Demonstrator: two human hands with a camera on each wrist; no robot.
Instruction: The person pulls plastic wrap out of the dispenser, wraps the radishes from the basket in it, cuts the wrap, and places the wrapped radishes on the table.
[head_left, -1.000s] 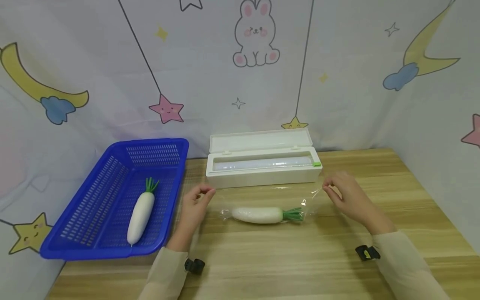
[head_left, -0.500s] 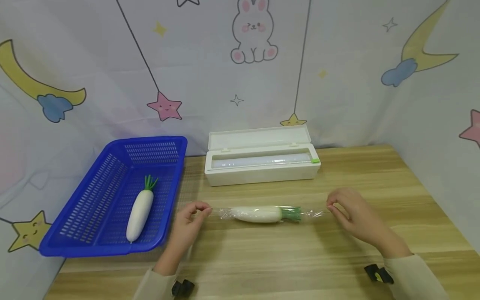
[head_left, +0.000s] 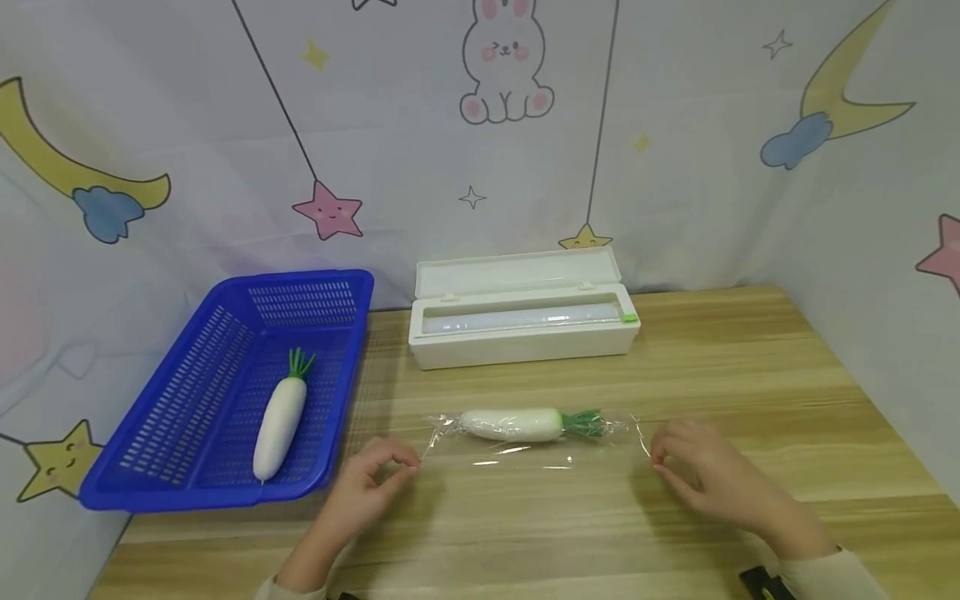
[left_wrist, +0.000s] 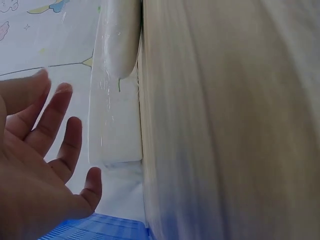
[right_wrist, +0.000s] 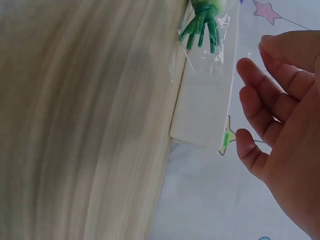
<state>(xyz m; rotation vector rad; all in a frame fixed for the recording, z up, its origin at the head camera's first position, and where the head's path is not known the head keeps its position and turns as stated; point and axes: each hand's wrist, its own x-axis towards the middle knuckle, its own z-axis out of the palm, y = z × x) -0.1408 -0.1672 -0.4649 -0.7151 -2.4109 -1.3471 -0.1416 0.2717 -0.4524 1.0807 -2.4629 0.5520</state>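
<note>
A white radish with green leaf stubs lies crosswise on the wooden table, covered by clear cling film. Toward the person, a loose flap of the film spreads out. My left hand pinches the flap's left corner between thumb and index finger, the other fingers loosely bent. At the opposite corner my right hand pinches the film the same way. The wrist views show the thumb and index tips meeting on each hand; the film there is barely visible.
Behind the radish stands a white cling film box, lid up, with a film roll inside. A blue basket at left holds a second white radish. A patterned curtain hangs behind the table.
Both hands have come from behind the radish, over it, toward the person, bringing the film's free edge to the near side. The radish has stayed nearly in place.
</note>
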